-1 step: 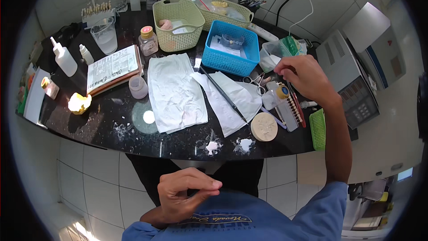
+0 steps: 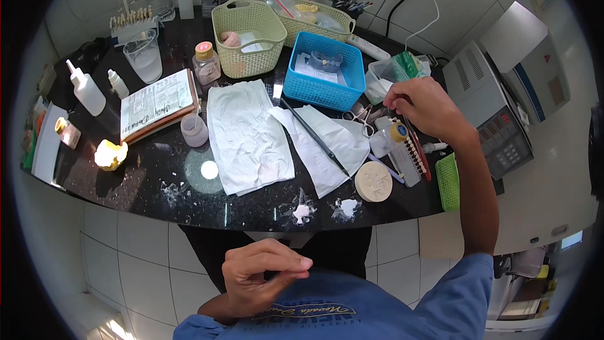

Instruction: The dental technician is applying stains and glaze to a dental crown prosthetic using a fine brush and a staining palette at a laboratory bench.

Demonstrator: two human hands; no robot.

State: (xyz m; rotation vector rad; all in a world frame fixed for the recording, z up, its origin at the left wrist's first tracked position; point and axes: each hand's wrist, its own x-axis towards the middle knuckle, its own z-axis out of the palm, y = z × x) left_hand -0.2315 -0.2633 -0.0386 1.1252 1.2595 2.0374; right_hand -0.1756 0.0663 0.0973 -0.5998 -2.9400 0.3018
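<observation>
My left hand (image 2: pixel 264 271) is low in front of my body, below the counter's edge, thumb and index pressed together; anything between them is too small to make out. My right hand (image 2: pixel 418 107) is curled over the right part of the counter, fingertips among slender tools, what they grip hidden. Near it lie scissors (image 2: pixel 366 127), a gold-capped jar (image 2: pixel 382 143), a shade guide with a row of tabs (image 2: pixel 410 162) and a red-handled tool (image 2: pixel 426 171). A clear container (image 2: pixel 380 72) sits just behind. A round beige block (image 2: pixel 372 182) lies near the front edge.
Paper towels (image 2: pixel 245 138) and a long dark instrument (image 2: pixel 314 135) cover the middle. A blue basket (image 2: pixel 324 91), cream baskets (image 2: pixel 248 63), bottles (image 2: pixel 91 94) and a paper-covered box (image 2: pixel 151 110) stand around. White powder (image 2: pixel 349 208) dots the black counter (image 2: pixel 145 182). A machine (image 2: pixel 500 145) occupies the right.
</observation>
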